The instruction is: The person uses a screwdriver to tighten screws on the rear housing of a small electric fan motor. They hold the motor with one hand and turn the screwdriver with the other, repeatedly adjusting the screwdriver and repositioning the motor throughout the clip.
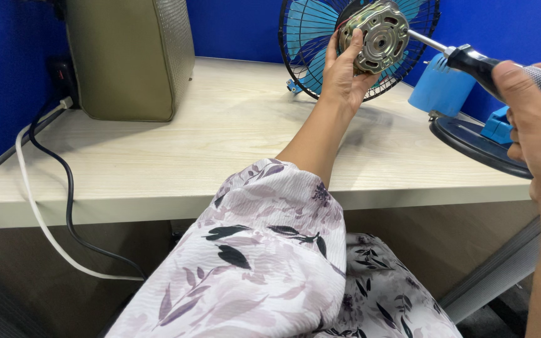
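Head view. The left hand (344, 75) reaches across the pale wooden surface (158, 150) and cups the round metal fan motor (380, 34) from its left side, thumb and fingers curled onto its rim; this grip braces the motor upright against the blue fan guard (308, 37) behind it, with its flat face turned toward the tool. The right hand (540, 131), close to the camera, is wrapped around the black handle of a screwdriver (477, 62), whose steel shaft runs level to the motor's right edge, so that the tip meets the housing squarely; the exact contact point is too small to tell. To the right lie a light blue plastic motor cover (441, 87) and a dark round fan base (471, 141), set near the surface's edge within reach. An olive padded case (129, 56) stands at the back left, beside black and white cables (45, 188) hanging off the surface.
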